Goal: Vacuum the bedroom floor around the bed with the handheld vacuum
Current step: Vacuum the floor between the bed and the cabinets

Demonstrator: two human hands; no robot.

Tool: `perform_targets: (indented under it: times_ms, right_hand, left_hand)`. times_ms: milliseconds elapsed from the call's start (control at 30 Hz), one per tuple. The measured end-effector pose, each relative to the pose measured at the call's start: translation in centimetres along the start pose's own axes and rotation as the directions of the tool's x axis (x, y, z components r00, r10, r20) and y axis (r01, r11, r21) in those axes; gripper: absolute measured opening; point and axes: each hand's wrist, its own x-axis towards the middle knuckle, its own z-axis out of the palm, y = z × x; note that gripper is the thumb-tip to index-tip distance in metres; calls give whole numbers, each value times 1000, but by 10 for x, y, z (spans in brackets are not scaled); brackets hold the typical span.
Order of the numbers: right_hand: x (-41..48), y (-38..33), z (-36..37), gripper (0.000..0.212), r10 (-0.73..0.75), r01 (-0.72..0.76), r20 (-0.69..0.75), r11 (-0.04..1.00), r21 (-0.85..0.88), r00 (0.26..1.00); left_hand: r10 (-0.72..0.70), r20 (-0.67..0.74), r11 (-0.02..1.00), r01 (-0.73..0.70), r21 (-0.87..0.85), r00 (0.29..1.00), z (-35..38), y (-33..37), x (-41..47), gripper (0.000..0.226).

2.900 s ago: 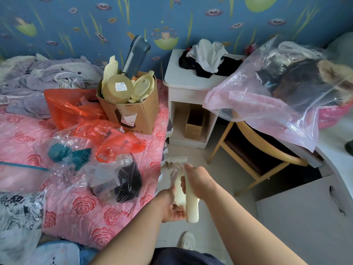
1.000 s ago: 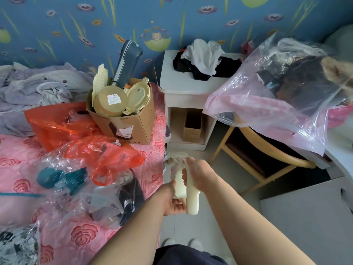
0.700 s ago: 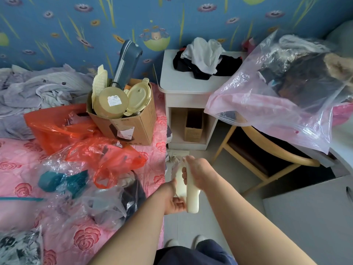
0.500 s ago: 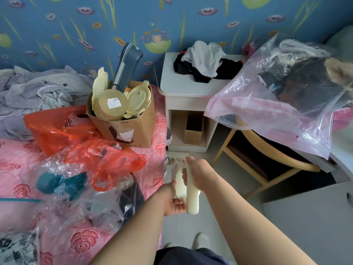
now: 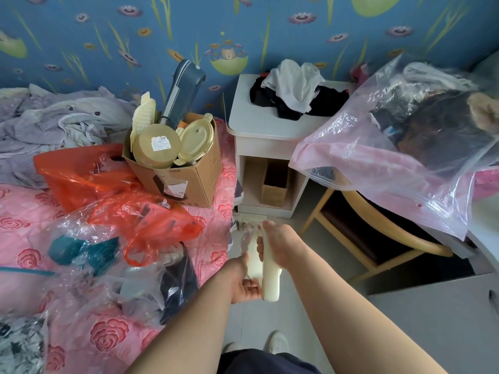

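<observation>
I hold a cream-white handheld vacuum (image 5: 270, 279) with both hands, over the narrow strip of pale floor (image 5: 299, 228) between the bed and the chair. My right hand (image 5: 278, 245) wraps the upper part of its handle. My left hand (image 5: 244, 283) grips the lower end from the left. The vacuum's clear nozzle end (image 5: 247, 225) points away from me, toward the base of the white nightstand (image 5: 259, 125). The bed (image 5: 213, 255) with its pink rose quilt fills the left side. My white shoes (image 5: 278, 342) stand on the floor below.
The bed carries a cardboard box (image 5: 186, 171) of cream containers, orange plastic bags (image 5: 145, 220), clear bags and crumpled clothes. A wooden chair (image 5: 378, 238) under a large clear bag (image 5: 399, 149) of clothes narrows the floor on the right. A grey cabinet (image 5: 437, 327) stands at lower right.
Both hands keep the same hold on the vacuum. The view has drifted slightly and my feet have shifted below, with the nozzle staying near the nightstand's base.
</observation>
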Motion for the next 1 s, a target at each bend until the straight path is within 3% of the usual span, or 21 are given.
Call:
perform_targets:
  times_ms: [800, 1000]
  right_hand:
    - [-35, 61, 24, 28, -36, 38, -42, 998, 47, 998]
    - [-45, 71, 29, 19, -4, 8, -45, 996, 84, 999]
  left_hand:
    - [-16, -9, 997, 17, 74, 1000, -46, -45, -11, 51]
    - [-28, 11, 997, 27, 76, 1000, -58, -56, -14, 53]
